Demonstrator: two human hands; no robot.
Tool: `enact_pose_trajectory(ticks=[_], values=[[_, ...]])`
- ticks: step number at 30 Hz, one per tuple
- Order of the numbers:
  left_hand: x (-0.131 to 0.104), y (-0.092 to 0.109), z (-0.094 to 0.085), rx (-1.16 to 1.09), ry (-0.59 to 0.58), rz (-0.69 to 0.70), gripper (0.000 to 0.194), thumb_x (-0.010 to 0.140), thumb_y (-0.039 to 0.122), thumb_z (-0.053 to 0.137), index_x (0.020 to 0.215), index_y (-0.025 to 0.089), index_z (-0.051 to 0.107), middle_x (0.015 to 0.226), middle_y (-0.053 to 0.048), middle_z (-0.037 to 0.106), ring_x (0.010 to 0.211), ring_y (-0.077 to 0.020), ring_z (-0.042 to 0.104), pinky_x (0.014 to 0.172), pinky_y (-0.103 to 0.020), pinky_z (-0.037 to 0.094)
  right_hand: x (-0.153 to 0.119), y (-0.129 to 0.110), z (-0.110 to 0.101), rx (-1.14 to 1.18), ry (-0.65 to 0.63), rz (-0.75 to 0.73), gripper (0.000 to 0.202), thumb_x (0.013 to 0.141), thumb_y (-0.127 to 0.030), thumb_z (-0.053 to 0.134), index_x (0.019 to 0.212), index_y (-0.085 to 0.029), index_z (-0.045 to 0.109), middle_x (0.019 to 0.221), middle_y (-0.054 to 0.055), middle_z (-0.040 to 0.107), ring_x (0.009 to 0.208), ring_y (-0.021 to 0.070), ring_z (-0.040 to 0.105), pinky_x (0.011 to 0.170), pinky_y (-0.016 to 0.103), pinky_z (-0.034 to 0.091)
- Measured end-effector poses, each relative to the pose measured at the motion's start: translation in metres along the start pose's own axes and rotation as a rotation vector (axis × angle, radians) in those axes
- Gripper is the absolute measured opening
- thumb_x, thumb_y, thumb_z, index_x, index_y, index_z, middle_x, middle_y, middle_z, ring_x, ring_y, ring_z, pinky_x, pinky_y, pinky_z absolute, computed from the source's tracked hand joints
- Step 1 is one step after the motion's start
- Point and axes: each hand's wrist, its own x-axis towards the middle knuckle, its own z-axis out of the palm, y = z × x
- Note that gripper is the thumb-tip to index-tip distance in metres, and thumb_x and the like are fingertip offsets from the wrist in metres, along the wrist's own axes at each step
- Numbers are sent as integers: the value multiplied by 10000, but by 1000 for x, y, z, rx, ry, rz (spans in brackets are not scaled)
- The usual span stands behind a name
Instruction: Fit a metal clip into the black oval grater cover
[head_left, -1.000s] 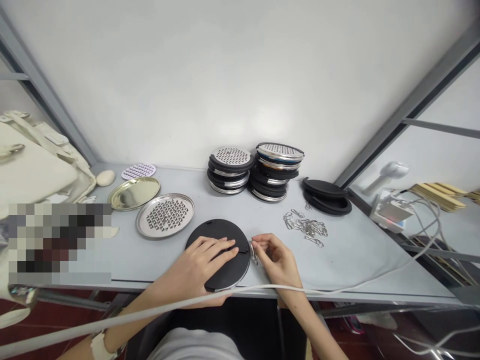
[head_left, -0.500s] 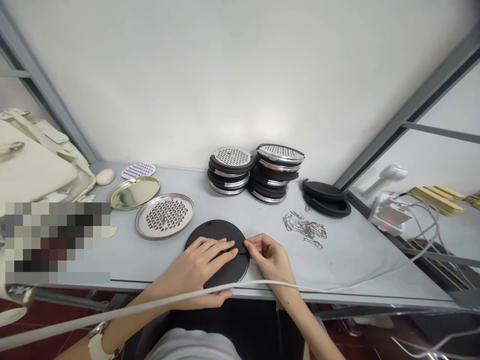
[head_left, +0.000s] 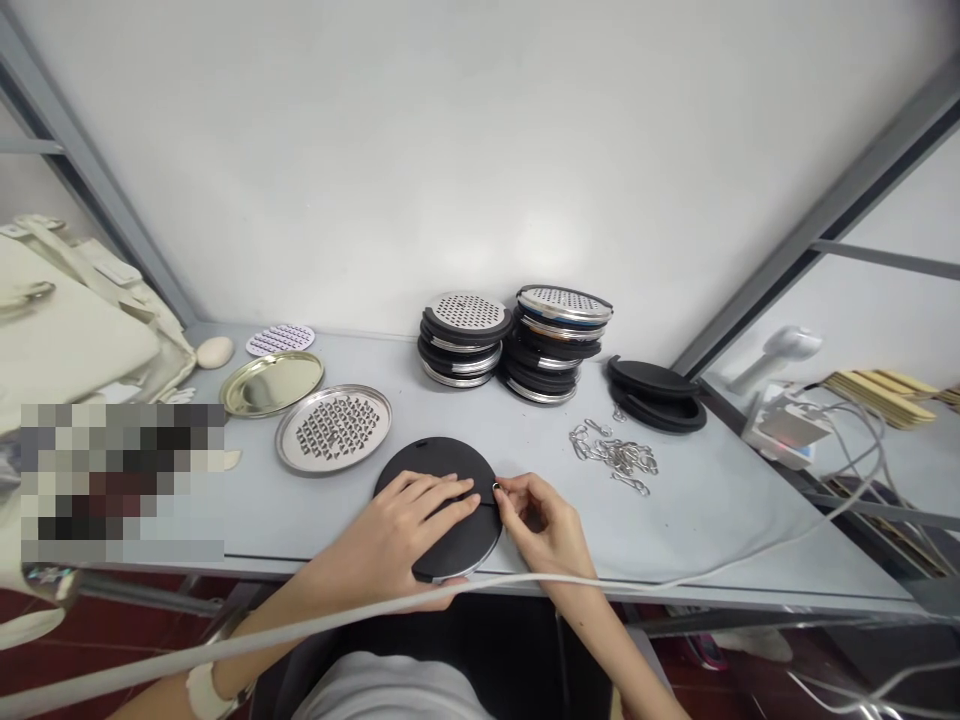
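Observation:
A black round disc point(head_left: 450, 457) with a metal rim showing at its near edge rests by the table's front edge. My left hand point(head_left: 409, 520) lies over it, fingers across the top and thumb down at the near edge, gripping it. At the disc's right edge my right hand point(head_left: 540, 515) is closed in a pinch. A tiny shiny loop, seemingly the end of a small metal hook point(head_left: 496, 486), shows at its fingertips; the rest is hidden. Several loose metal hooks point(head_left: 619, 458) lie in a heap to the right.
Left of the disc lie a metal grater plate point(head_left: 337, 430), a gold-coloured round lid point(head_left: 274, 382) and a white perforated disc point(head_left: 281, 339). Stacked graters point(head_left: 469, 315) stand at the back, black round holders point(head_left: 656, 390) farther right. A white cable point(head_left: 517, 577) crosses in front.
The pinched right fingers have shifted slightly at the disc's edge, and a shiny loop now shows there. My left hand stays on the disc. The whole view has shifted a little.

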Motion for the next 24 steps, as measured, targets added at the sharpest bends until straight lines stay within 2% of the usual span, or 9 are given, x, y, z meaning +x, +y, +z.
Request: enact_pose_trajectory(ticks=[4, 8, 15, 24], values=[[0, 0, 0, -7, -8, -2, 576, 819, 392, 575, 1347, 196, 452, 1392, -103, 488, 1273, -292, 436, 1021, -430, 335, -3, -2, -5, -80, -59, -63, 160, 868, -314, 551, 943, -182, 602, 696, 7, 567, 628, 140, 545, 621, 258, 469], [-1, 0, 0, -9, -26, -15, 581, 825, 394, 575, 1355, 198, 442, 1407, -88, 474, 1288, -284, 416, 1034, -427, 317, -6, 0, -8, -73, -83, -62, 167, 880, -324, 544, 961, -189, 601, 720, 11, 576, 640, 142, 549, 628, 259, 473], [0, 1, 0, -2, -1, -6, 607, 815, 399, 587, 1367, 195, 437, 1378, -103, 503, 1266, -292, 445, 1013, -427, 349, -4, 9, -7, 56, -56, 50, 258, 839, -425, 614, 883, -172, 639, 730, 43, 633, 654, 157, 569, 633, 276, 478], [-1, 1, 1, -5, -9, -24, 636, 780, 367, 608, 1366, 196, 431, 1401, -86, 478, 1271, -286, 432, 1024, -427, 336, 1, 7, -15, 130, -113, 138, 309, 805, -475, 647, 814, -168, 608, 678, 29, 621, 604, 138, 547, 593, 261, 448]])
